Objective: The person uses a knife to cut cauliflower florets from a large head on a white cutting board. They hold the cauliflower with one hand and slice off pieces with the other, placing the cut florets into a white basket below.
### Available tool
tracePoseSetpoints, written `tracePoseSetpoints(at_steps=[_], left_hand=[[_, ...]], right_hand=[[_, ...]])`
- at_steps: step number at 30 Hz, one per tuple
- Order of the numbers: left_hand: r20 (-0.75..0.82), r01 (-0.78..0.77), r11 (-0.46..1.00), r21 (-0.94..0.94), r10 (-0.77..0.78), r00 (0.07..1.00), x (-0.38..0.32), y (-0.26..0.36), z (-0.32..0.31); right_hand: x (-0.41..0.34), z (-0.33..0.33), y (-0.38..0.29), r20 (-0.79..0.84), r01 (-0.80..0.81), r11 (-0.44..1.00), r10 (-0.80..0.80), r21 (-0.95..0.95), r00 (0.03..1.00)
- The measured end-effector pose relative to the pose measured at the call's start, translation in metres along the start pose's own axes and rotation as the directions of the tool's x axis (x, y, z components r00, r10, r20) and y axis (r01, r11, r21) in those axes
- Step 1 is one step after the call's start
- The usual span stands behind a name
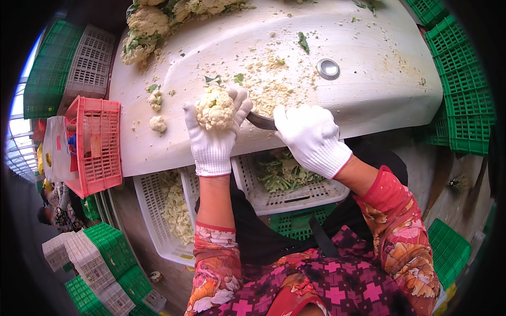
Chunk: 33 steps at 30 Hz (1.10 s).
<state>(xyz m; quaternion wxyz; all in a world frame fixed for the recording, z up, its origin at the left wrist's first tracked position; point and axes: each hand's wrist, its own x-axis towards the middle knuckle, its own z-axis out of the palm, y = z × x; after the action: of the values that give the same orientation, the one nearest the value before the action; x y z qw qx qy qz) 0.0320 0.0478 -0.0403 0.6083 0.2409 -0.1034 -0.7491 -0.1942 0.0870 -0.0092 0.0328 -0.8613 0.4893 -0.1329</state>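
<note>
My left hand (213, 146), in a white knit glove, cups a trimmed cauliflower head (215, 107) above the near side of the table. Gloved in the same way, my right hand (308, 136) is closed around a knife, its grip hidden in the fist. The curved dark knife blade (261, 121) points left, its tip close to the fingers of my left hand. Two small cauliflower florets (158, 124) lie left of my left hand. Beyond the hands, pale crumbs (272, 87) and bits of green leaf are scattered over the white table covering (237, 47).
Cauliflower heads (148, 23) are heaped at the far left. A round metal lid-like disc (328, 69) lies right. Below the table edge, white crates hold florets (178, 213) and leaf trimmings (284, 173). A pink crate (99, 142) stands left; green crates (462, 83) stack right. People are at far left.
</note>
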Motion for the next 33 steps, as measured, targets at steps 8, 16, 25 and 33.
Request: tracePoseSetpoints(at_steps=[8, 16, 25, 33], left_hand=[[-0.089, -0.071, 0.997, -0.021, 0.069, 0.994, -0.003, 0.008, -0.003], [-0.025, -0.098, 0.946, 0.310, 0.112, 0.993, -0.015, -0.036, 0.024], [0.088, 0.266, 0.964, -0.004, -0.264, 0.960, -0.026, -0.024, 0.024], [0.060, 0.275, 0.959, -0.066, -0.271, 0.961, -0.024, -0.020, 0.018]], right_hand=[[0.010, 0.000, 0.007, 0.122, -0.254, 0.857, 0.223, 0.448, 0.967], [0.027, -0.002, -0.008, 0.220, -0.422, 0.525, 0.404, 0.739, 0.888], [0.035, -0.005, 0.032, 0.596, -0.582, -0.144, 0.093, 0.801, 0.797], [0.033, 0.001, 0.029, 0.524, -0.529, -0.010, 0.157, 0.849, 0.837]])
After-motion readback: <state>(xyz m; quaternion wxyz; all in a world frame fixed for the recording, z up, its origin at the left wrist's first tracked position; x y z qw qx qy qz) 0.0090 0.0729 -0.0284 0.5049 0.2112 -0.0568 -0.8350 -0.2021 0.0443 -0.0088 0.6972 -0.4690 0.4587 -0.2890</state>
